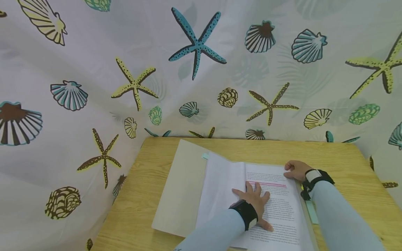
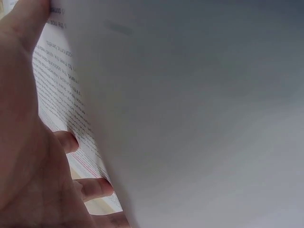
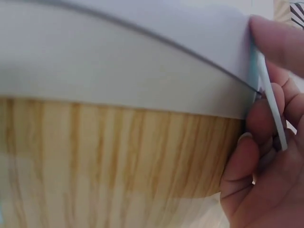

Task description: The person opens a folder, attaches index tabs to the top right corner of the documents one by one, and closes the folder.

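Note:
A cream folder (image 1: 180, 188) lies opened out on the table, its cover to the left. Inside it are white sheets, a blank-looking one (image 1: 220, 181) on the left and a printed page (image 1: 281, 209) with pink highlighted lines on the right. My left hand (image 1: 255, 201) rests on the printed page, fingers spread, close to the fold. In the left wrist view, a raised white sheet (image 2: 199, 114) fills most of the picture beside that hand. At the page's top right corner, my right hand (image 1: 296, 170) pinches the paper edge between thumb and curled fingers (image 3: 240, 164).
A wooden table (image 1: 150, 164) carries the folder. One pale green strip (image 1: 311, 212) sticks out by the right forearm, and a small green tab (image 1: 205, 156) shows at the sheets' top left. Cloth (image 1: 94, 69) printed with starfish and shells hangs behind and at both sides.

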Available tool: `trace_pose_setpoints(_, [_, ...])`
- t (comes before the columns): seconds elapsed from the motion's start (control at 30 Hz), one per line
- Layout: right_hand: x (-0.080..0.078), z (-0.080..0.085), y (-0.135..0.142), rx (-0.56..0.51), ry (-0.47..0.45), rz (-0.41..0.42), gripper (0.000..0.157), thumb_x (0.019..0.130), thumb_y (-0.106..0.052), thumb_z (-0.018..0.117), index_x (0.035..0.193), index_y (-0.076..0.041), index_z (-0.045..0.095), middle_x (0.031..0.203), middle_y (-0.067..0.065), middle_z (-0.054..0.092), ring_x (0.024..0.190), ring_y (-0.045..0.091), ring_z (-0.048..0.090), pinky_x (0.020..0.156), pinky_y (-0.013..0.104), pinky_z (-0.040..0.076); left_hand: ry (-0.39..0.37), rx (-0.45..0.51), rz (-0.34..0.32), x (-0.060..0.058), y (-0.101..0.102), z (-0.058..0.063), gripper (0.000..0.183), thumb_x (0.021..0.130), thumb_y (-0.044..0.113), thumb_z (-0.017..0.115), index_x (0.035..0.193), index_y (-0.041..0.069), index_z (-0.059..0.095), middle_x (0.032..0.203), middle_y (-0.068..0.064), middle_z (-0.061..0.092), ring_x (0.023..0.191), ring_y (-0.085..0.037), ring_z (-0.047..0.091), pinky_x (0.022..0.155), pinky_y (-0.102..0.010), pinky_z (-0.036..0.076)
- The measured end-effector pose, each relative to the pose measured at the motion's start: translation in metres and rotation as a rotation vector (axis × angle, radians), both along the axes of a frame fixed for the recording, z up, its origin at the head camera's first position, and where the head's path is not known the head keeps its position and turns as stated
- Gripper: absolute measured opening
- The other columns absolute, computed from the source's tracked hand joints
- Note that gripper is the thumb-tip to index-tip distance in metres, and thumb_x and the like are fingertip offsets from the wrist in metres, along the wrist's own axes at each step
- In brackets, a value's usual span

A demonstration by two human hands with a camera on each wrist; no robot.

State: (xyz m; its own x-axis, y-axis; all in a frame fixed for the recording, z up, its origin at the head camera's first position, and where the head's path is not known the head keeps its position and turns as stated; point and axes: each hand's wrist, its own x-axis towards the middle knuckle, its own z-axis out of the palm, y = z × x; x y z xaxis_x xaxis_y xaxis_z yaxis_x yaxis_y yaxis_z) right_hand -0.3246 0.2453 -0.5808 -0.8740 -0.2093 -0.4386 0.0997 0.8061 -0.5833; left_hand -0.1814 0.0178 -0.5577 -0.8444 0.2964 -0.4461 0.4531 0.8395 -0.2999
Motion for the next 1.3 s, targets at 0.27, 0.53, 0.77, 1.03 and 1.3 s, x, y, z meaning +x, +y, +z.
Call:
trace_pose_setpoints(0.27, [0.005, 0.009, 0.002, 0.009, 0.006, 0.027, 0.041, 0.099, -0.033, 0.045, 0.113, 0.003, 0.059, 0.106, 0.017, 0.059, 0.092, 0.029, 0.051, 0.074, 0.037, 0.042, 0.002, -0.009, -0.008, 0.001, 0.000, 0.000, 0.121, 0.041, 0.100, 0.041, 0.148, 0.051, 0.013, 0.158, 0.004, 0.017, 0.140, -0.033, 0.027, 0.078, -0.073, 0.041])
trace_pose_setpoints(0.53, [0.011, 0.038, -0.009, 0.148, 0.255, 0.081, 0.044, 0.099, -0.027, 0.044, 0.118, 0.012, 0.056, 0.109, 0.028, 0.060, 0.094, 0.040, 0.057, 0.079, 0.052, 0.046, 0.025, -0.003, 0.004, -0.001, -0.001, -0.006, 0.122, 0.040, 0.100, 0.039, 0.148, 0.051, 0.013, 0.158, 0.004, 0.017, 0.140, -0.033, 0.027, 0.076, -0.074, 0.040])
trace_pose_setpoints(0.77, [0.067, 0.081, -0.049, 0.266, 0.439, 0.050, 0.048, 0.093, -0.024, 0.061, 0.121, 0.013, 0.054, 0.119, 0.038, 0.051, 0.104, 0.053, 0.053, 0.081, 0.063, 0.045, 0.039, 0.000, 0.019, -0.001, 0.001, -0.010, 0.122, 0.039, 0.100, 0.041, 0.148, 0.053, 0.012, 0.159, 0.005, 0.016, 0.140, -0.033, 0.027, 0.078, -0.074, 0.040])
trace_pose_setpoints(1.03, [0.146, 0.049, -0.065, 0.321, 0.496, 0.078, 0.047, 0.086, -0.018, 0.071, 0.116, 0.015, 0.057, 0.115, 0.037, 0.055, 0.106, 0.052, 0.054, 0.082, 0.062, 0.045, 0.048, 0.001, 0.004, 0.003, 0.004, -0.005, 0.121, 0.041, 0.101, 0.039, 0.148, 0.052, 0.012, 0.158, 0.005, 0.017, 0.140, -0.032, 0.027, 0.078, -0.074, 0.040])
trace_pose_setpoints(1.3, [0.182, 0.021, -0.063, 0.382, 0.497, 0.118, 0.062, 0.078, -0.024, 0.079, 0.115, 0.019, 0.055, 0.118, 0.038, 0.052, 0.109, 0.053, 0.052, 0.085, 0.062, 0.044, 0.034, -0.009, 0.008, 0.003, 0.000, -0.004, 0.119, 0.043, 0.100, 0.039, 0.148, 0.052, 0.012, 0.159, 0.004, 0.017, 0.140, -0.034, 0.027, 0.078, -0.075, 0.039])
